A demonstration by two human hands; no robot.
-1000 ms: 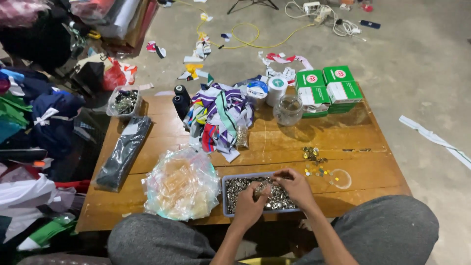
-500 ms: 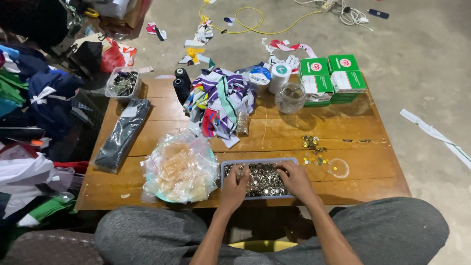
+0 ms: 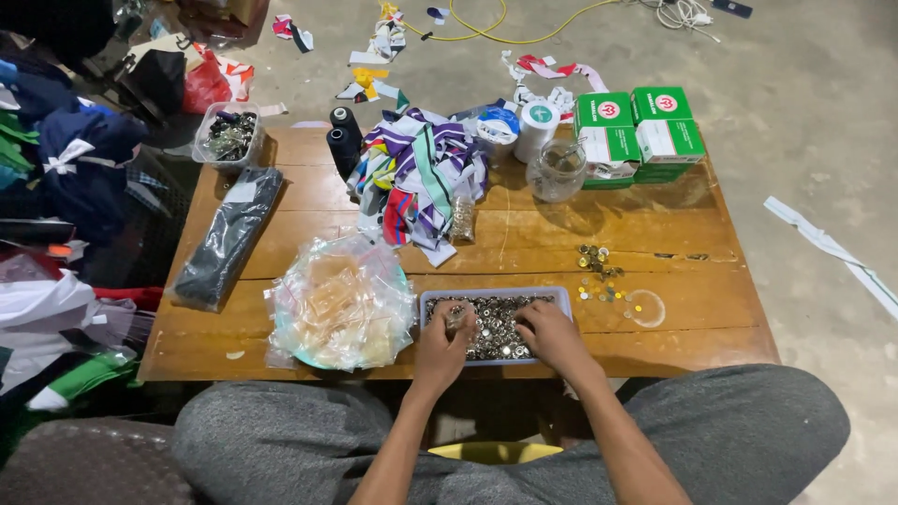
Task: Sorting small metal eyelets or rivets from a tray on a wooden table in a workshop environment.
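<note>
A low wooden table point(image 3: 524, 234) stands on a grey concrete floor point(image 3: 804, 112) littered with fabric scraps and a yellow cable point(image 3: 486, 23). At its near edge sits a tray point(image 3: 493, 295) of small metal buttons. The left hand point(image 3: 441, 344) pinches something small above the buttons with curled fingers; the right hand point(image 3: 552, 335) rests in the tray, fingers bent down into the buttons. Left of the tray lies a pile of plastic bags point(image 3: 341, 301). Far right stand green boxes point(image 3: 636, 131); clothes point(image 3: 65, 159) heap along the left.

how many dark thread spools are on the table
2, both at the far left of the wooden table: one spool behind, the other spool just in front, beside the fabric pile. More may be hidden.
</note>
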